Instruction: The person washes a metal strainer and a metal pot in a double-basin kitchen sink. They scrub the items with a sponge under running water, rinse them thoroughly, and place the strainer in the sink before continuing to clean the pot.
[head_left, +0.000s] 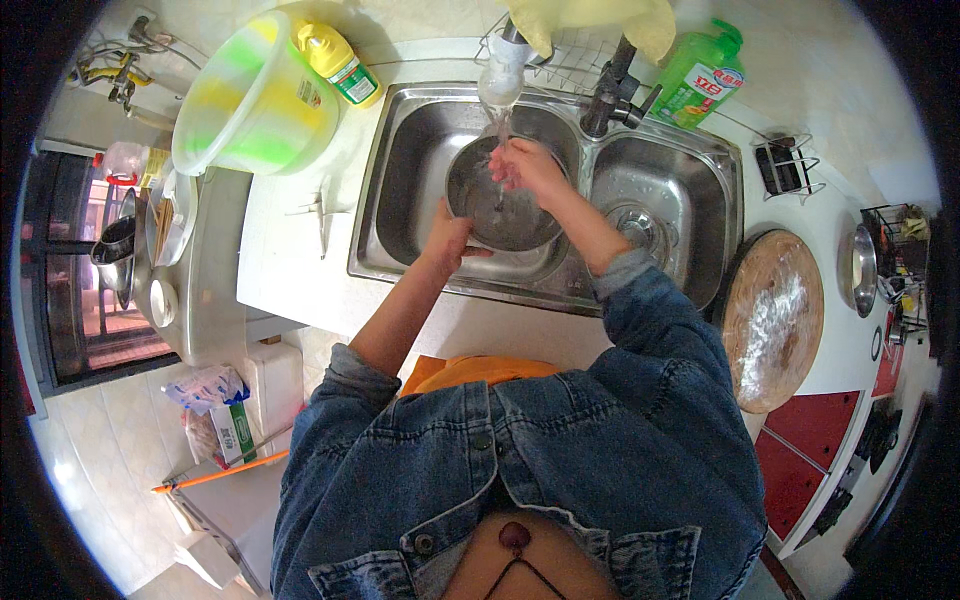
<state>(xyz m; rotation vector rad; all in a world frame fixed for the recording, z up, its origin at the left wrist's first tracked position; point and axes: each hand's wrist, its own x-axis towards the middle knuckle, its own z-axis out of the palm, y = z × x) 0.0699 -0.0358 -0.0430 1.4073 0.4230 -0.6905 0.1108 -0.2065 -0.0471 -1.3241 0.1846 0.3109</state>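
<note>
A round metal bowl (517, 221) is in the left basin (409, 161) of a stainless steel double sink. My left hand (450, 240) grips its near left side, thumb at the rim and fingers underneath. Water runs from a faucet nozzle (501, 79) down into the bowl. My right hand (529, 171) is in that stream above the bowl, fingers loosely curled and partly blurred by water, with no object seen in it. Water in the bowl looks clear, though its depth is hard to tell.
Behind the sink stand a dark faucet (611, 94), a green detergent bottle (697, 79) and a yellow bottle (339, 66). A large plastic tub (259, 101) is at left. A round wooden board (776, 322) leans at right. A clear glass-like dish (637, 225) lies in the right basin (690, 176).
</note>
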